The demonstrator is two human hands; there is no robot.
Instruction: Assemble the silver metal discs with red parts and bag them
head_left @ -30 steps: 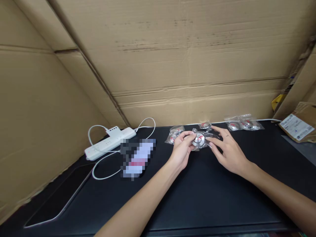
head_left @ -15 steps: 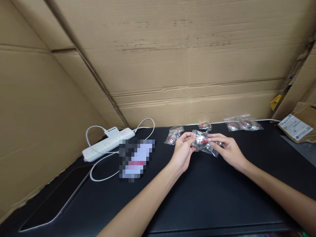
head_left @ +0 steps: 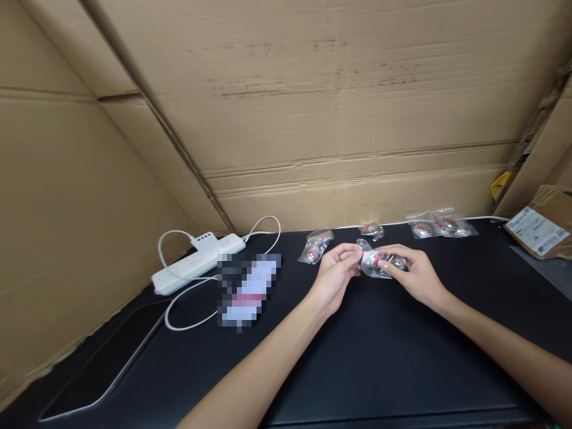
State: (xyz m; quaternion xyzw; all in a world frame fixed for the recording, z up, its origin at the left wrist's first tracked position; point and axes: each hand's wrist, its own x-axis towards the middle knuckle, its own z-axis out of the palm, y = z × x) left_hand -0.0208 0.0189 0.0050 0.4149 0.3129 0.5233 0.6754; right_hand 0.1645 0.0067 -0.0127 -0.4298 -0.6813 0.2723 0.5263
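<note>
Between my hands is a clear plastic bag (head_left: 375,265) with a round, shiny silver item and a red mark inside. My left hand (head_left: 337,271) pinches the bag's left end between thumb and fingers. On its right side, my right hand (head_left: 413,271) grips the same bag, fingertips near the red mark. Just left of my left hand lies another bagged silver item (head_left: 313,247) with a red mark. A small bagged silver piece (head_left: 372,229) rests behind my hands. Further right, several more bagged silver items (head_left: 442,226) sit along the back of the black table (head_left: 393,369).
To the left are a white power strip (head_left: 196,262) with white cables, a pixelated phone-like object (head_left: 250,292) and a dark flat tablet-like panel (head_left: 107,357). Cardboard walls (head_left: 335,119) stand behind and at left. A brown package with a white label (head_left: 538,231) lies at right.
The held bag has turned and bunched between my hands, its silver item shifting slightly right. My left fingers moved a little right along with it. The things on the table stay in place.
</note>
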